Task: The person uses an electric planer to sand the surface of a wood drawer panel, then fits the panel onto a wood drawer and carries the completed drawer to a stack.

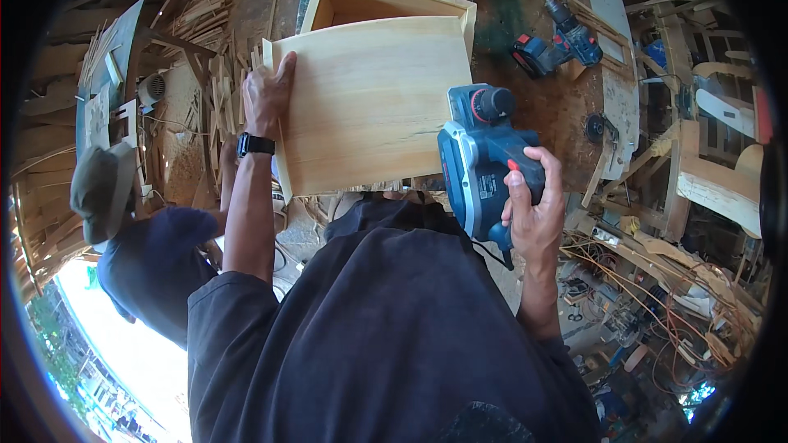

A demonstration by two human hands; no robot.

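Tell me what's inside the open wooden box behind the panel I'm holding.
The wooden box shows only bare inner walls; the wood panel under the left hand covers its lower interior.

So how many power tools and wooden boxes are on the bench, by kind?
Planer: 1, in the right hand
Drill: 1
Wooden box: 1, under the left hand
Total: 3

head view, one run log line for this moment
left hand: flat on wooden box | right hand: grips blue planer at box edge | drill behind
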